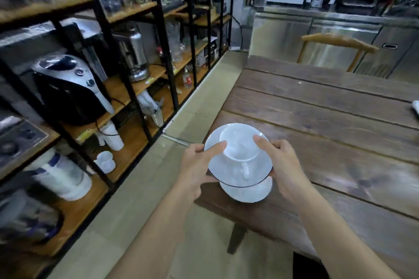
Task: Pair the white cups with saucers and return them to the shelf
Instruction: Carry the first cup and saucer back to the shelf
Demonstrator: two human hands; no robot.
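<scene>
A white cup (pixel 240 142) stands upright on a white saucer (pixel 217 165) with a dark rim. I hold this pair above the left corner of the wooden table (pixel 328 124). My left hand (pixel 199 163) grips the saucer's left edge, thumb against the cup. My right hand (pixel 283 163) grips the right edge, thumb on the cup's rim. A second white saucer (pixel 247 192) shows just beneath the held pair; whether it rests on the table or is held too, I cannot tell. Another white cup on a saucer (pixel 105 161) sits on a low board of the shelf (pixel 136 133) at left.
The shelf of black posts and wooden boards holds a black and silver appliance (pixel 70 88), a metal kettle (pixel 136 56), glassware, white cups (pixel 112 136) and a white and blue jug (pixel 61 174). A tiled aisle separates shelf and table. A wooden chair (pixel 335 45) stands behind the table.
</scene>
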